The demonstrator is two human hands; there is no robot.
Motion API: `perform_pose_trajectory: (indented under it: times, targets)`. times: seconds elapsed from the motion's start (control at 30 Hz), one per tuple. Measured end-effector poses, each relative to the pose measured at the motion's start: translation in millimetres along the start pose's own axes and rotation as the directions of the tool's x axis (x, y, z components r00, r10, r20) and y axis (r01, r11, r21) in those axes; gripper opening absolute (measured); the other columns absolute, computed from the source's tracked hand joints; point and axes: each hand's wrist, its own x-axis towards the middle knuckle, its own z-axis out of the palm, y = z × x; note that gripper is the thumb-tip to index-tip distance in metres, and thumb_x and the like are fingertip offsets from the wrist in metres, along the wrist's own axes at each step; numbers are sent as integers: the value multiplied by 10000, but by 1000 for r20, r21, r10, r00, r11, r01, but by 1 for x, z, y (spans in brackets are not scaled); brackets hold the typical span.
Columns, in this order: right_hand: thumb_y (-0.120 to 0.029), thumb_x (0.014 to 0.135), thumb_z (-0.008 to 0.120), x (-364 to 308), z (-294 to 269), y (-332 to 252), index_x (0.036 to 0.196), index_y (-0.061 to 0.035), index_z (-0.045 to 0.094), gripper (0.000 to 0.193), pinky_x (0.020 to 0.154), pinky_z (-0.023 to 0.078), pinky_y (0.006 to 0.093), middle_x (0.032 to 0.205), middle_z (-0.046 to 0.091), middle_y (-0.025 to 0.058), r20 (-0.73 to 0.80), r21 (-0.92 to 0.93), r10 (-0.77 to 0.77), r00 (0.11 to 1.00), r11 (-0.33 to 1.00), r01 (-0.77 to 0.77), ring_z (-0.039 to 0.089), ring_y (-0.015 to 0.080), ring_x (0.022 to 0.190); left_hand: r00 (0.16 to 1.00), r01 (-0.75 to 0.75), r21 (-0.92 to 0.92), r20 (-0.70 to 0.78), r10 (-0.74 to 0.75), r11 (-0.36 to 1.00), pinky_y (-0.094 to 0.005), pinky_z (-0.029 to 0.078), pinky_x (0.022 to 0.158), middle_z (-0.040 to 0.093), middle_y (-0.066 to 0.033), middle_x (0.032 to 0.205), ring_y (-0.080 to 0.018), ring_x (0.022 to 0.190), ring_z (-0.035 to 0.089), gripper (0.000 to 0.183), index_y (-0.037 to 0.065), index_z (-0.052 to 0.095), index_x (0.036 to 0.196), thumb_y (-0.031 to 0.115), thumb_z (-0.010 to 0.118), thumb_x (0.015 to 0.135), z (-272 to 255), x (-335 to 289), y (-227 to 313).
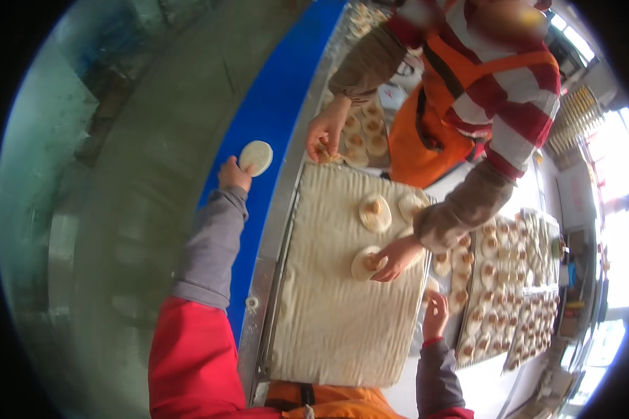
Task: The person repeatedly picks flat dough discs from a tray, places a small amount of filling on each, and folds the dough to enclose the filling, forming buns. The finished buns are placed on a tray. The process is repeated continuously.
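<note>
My left hand (236, 173) grips a round, flat disc of pale dough (258, 158) by its near edge, above the blue conveyor belt (258, 105). My right hand (436, 315) is at the right edge of the cloth-covered tray (342, 314), its fingers curled upward; whatever they pinch is hidden. Pale dough shows just beyond its fingertips. On the cloth, dough rounds topped with brown filling (375, 212) lie toward the far right. A co-worker's hand (397, 260) touches the filling on the nearest dough round (365, 263). The co-worker's other hand (328, 133) holds a clump of brown filling (324, 152).
A co-worker in an orange apron (426, 140) stands across the tray, both arms reaching over it. Trays of filled dough rounds (493, 307) spread to the right. Another such tray (370, 129) lies beyond. A metal rail (262, 300) borders the belt, with a small pale ring (251, 302) there.
</note>
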Motion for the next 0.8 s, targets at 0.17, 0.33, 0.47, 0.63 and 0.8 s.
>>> perform_pose_trajectory:
  times: [0.17, 0.33, 0.47, 0.63, 0.8]
  targets:
    - [59, 910, 566, -27, 0, -10, 1088, -16, 685, 227, 784, 545, 306, 1082, 671, 108, 117, -13, -30, 993, 999, 32, 660, 229, 1001, 948, 221, 40, 226, -225, 974, -459, 521, 977, 634, -205, 1249, -376, 1164, 619, 665, 33, 576, 1283, 434, 797, 801, -15, 9, 0]
    - [52, 912, 572, -35, 12, -27, 1068, -33, 699, 219, 782, 543, 306, 1069, 683, 99, 118, 25, 8, 993, 1000, -11, 676, 237, 962, 989, 12, -1, 148, -12, 1000, -441, 529, 929, 659, -223, 1206, -385, 1081, 653, 593, 30, 630, 1141, 404, 838, 732, -8, -7, -44]
    - [79, 905, 578, -38, 9, -41, 1041, -31, 702, 215, 775, 546, 318, 1040, 682, 111, 124, 55, -30, 992, 998, 24, 683, 261, 922, 945, -93, -40, 313, 100, 995, -449, 510, 916, 653, -244, 1195, -412, 1088, 633, 502, -20, 630, 1145, 298, 791, 793, -28, -47, -82]
    - [97, 895, 584, -53, -8, -61, 1052, -44, 708, 246, 762, 554, 321, 1032, 694, 119, 138, 124, -44, 989, 992, 27, 684, 280, 889, 951, 101, -654, 284, 119, 750, -318, 553, 873, 648, -177, 1193, -204, 1014, 653, 489, -72, 477, 1363, 114, 647, 944, -92, -177, -55]
    - [-121, 996, 620, -110, 7, -86, 1483, -50, 416, 532, 995, 481, 323, 1327, 610, 109, 663, 689, -65, 746, 442, -575, 597, 186, 1174, 585, 465, -587, 766, 268, 663, -270, 542, 772, 651, -73, 1076, -144, 917, 634, 265, 3, 597, 1171, 135, 690, 961, -89, -385, 57]
